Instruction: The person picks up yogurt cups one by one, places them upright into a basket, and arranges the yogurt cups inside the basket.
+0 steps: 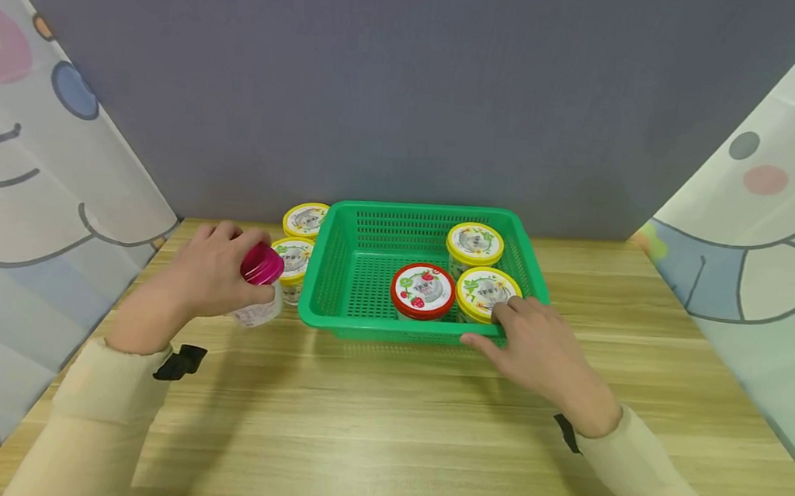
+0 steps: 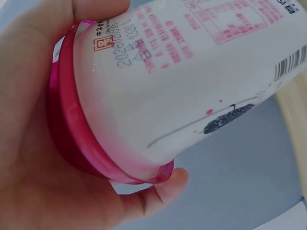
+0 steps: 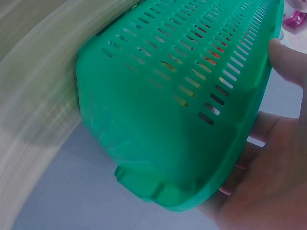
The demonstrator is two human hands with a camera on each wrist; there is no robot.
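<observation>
My left hand [image 1: 209,271] grips a pudding-like cup [image 2: 158,91] by its magenta lid [image 1: 263,265]. The cup has a white printed body with a berry picture and a barcode, and it tilts beside the left end of a green basket [image 1: 356,324]. Along the basket's front rim, near its right corner, my right hand [image 1: 540,343] holds on with the thumb outside and the fingers over the edge. Those fingers overlap a yellow-lidded cup [image 1: 481,290] inside. Next to it stand a red-lidded cup [image 1: 424,290] and another yellow-lidded cup [image 1: 475,242].
Left of the basket, two more yellow-lidded cups [image 1: 305,219] stand on the wooden table [image 1: 369,433], one partly behind my left hand's cup. A grey panel [image 1: 410,93] rises at the table's back. Cartoon-printed sheets [image 1: 780,200] hang on both sides.
</observation>
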